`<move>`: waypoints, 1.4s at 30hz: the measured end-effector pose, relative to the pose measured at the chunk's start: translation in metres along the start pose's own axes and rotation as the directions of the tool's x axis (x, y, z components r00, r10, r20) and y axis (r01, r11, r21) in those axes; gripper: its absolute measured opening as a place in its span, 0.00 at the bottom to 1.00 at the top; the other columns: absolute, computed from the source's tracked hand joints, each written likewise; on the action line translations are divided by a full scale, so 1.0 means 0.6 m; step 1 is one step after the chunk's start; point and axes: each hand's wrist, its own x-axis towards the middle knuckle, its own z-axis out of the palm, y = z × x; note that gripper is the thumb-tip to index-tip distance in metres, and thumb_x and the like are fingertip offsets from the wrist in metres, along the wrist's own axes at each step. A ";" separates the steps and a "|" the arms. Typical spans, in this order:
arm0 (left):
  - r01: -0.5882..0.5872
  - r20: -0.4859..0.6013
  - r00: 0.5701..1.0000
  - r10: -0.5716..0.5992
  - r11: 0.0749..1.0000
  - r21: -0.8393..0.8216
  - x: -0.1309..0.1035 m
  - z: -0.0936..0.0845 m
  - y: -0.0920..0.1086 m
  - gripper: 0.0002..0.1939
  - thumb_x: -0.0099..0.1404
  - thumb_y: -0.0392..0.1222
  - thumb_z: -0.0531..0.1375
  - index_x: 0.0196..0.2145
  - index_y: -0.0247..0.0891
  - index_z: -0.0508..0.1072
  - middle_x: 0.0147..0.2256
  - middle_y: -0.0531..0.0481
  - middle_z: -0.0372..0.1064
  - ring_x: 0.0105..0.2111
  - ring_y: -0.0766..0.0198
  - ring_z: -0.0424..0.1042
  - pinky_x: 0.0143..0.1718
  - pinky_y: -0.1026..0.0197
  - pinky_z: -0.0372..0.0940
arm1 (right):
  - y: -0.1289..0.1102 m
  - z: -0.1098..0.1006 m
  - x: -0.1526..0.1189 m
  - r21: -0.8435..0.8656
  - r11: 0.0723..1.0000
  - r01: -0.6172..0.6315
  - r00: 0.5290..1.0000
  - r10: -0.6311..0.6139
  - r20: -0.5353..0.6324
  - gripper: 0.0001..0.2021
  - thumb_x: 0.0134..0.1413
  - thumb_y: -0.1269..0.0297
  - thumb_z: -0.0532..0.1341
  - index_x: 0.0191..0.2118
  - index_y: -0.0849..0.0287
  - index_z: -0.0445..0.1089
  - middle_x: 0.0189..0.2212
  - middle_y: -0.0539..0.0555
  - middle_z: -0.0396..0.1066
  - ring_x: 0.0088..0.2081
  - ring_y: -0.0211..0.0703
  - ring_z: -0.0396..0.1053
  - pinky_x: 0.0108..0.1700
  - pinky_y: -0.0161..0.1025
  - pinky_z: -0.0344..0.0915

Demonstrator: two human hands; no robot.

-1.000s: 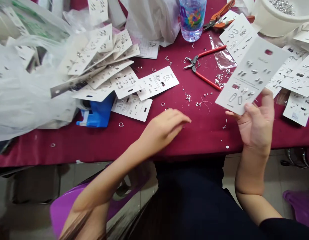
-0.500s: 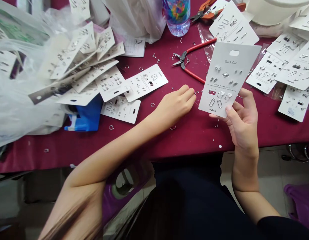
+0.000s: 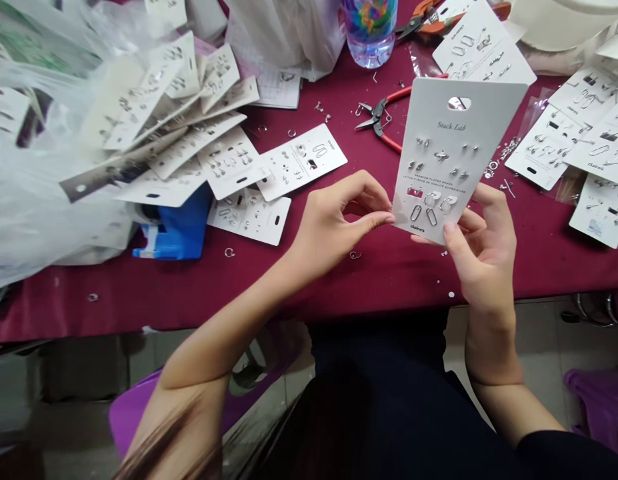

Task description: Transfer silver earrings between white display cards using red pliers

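My right hand (image 3: 481,253) grips a white earring card (image 3: 453,150) at its lower right, thumb in front and fingers behind. The card stands nearly upright, its printed face toward me, with several small silver studs, hoops and oval earrings on it. Beside its lower left edge, the thumb and forefinger of my left hand (image 3: 333,220) are pinched together. Something tiny may be between those fingertips, but I cannot make it out. Behind the card lie red-handled pliers (image 3: 376,117), their right part hidden.
Earring cards (image 3: 303,163) spread across the left, by a plastic bag (image 3: 33,193) and a blue tape dispenser (image 3: 181,227). More cards (image 3: 543,147) lie right. A bottle (image 3: 371,40) and orange-handled cutters (image 3: 423,20) are at the back. Loose silver bits dot the maroon cloth (image 3: 269,287).
My left hand has turned and lifted off the cloth, bringing its pinched fingertips to the card's lower left edge. The card stays in my right hand. The view has shifted slightly.
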 end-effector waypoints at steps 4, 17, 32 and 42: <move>-0.030 -0.046 0.998 0.033 0.997 0.068 -0.007 -0.001 -0.005 0.15 0.64 0.50 0.67 0.31 0.34 0.74 0.29 0.51 0.75 0.29 0.69 0.76 0.32 0.66 0.74 | -0.008 0.018 -0.007 -0.039 0.999 -0.017 0.998 0.019 0.059 0.17 0.64 0.63 0.62 0.57 0.40 0.67 0.53 0.49 0.75 0.54 0.50 0.75 0.47 0.48 0.83; -0.164 -0.061 0.980 0.190 0.939 0.302 -0.017 -0.015 -0.001 0.08 0.68 0.42 0.63 0.32 0.38 0.73 0.29 0.52 0.75 0.26 0.70 0.71 0.29 0.66 0.69 | -0.014 0.029 -0.004 -0.040 0.999 0.018 0.992 -0.013 0.122 0.20 0.65 0.69 0.60 0.59 0.43 0.65 0.54 0.47 0.75 0.54 0.46 0.75 0.49 0.48 0.82; 0.238 -0.022 0.968 -0.251 0.940 -0.246 -0.016 -0.018 -0.017 0.19 0.54 0.50 0.73 0.36 0.39 0.72 0.31 0.54 0.70 0.32 0.67 0.72 0.36 0.64 0.70 | -0.017 0.035 -0.009 -0.031 0.997 -0.070 0.983 0.074 0.169 0.18 0.68 0.69 0.58 0.59 0.43 0.64 0.54 0.47 0.74 0.50 0.44 0.76 0.51 0.48 0.81; 0.472 0.151 0.875 -0.461 0.739 -0.480 -0.001 -0.025 -0.033 0.15 0.52 0.48 0.75 0.31 0.36 0.80 0.33 0.49 0.79 0.34 0.66 0.75 0.38 0.67 0.70 | -0.010 0.050 0.006 0.017 0.990 -0.142 0.976 0.137 0.171 0.16 0.67 0.67 0.58 0.58 0.46 0.63 0.54 0.48 0.74 0.52 0.43 0.76 0.50 0.45 0.82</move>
